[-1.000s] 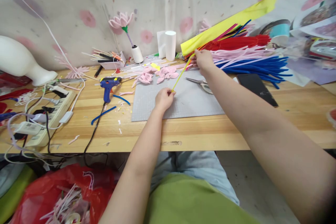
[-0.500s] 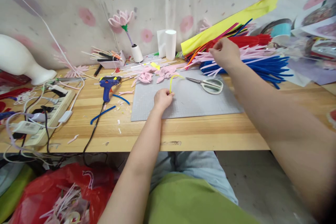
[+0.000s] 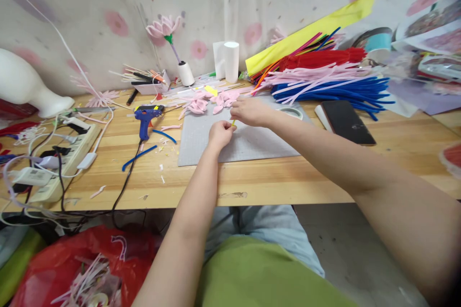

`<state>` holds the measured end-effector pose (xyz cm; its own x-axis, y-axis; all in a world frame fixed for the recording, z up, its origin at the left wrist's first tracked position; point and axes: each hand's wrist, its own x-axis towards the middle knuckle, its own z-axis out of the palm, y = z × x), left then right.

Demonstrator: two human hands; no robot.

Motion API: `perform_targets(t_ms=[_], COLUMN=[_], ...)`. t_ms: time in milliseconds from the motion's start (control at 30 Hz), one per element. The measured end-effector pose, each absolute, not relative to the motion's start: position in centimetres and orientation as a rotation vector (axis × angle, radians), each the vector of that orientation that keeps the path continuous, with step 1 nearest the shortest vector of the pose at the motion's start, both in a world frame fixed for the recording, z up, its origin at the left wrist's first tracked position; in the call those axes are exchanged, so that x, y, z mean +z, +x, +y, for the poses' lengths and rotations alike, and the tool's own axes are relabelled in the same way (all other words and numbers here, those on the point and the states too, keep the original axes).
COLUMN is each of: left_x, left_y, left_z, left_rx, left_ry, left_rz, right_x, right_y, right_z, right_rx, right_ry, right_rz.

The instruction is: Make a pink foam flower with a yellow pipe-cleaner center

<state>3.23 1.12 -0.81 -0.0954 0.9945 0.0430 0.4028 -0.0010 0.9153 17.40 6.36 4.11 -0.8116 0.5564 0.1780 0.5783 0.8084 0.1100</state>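
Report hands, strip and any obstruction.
Left hand: pinching yellow strip. Right hand: at strip, grip unclear. Scissors: partly hidden behind right forearm.

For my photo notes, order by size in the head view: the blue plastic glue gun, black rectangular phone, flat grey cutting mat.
1. Flat grey cutting mat
2. Black rectangular phone
3. Blue plastic glue gun

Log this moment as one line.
left hand: pinching yellow pipe cleaner | right hand: beside left, grip unclear | both over gray mat | scissors: partly hidden by right forearm
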Motion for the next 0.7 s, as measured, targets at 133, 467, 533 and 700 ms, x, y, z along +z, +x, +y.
perform_targets(t_ms=[133, 467, 533, 700], left_x=[-1.1, -0.8, -0.7, 0.2], left_y=[3.2, 3.1, 3.1, 3.3], left_z=[1.3, 1.3, 1.3, 1.2], left_rx=[1.052, 1.053, 1.109, 1.325], left_ry=[1.393, 1.254, 1.18, 0.808], left_rz=[1.561, 1.552, 1.523, 1.267], right_x=[4.3, 5.1, 5.1, 5.2], right_y=[18.1, 18.5, 18.5, 18.3], right_z=[6.8, 6.1, 5.9, 5.4], right_rx=[-0.259, -0.19, -0.156, 0.007], right_ry=[-1.053, -1.174, -1.206, -1.342], right_rz=[-2.843, -2.806, -2.783, -2.701])
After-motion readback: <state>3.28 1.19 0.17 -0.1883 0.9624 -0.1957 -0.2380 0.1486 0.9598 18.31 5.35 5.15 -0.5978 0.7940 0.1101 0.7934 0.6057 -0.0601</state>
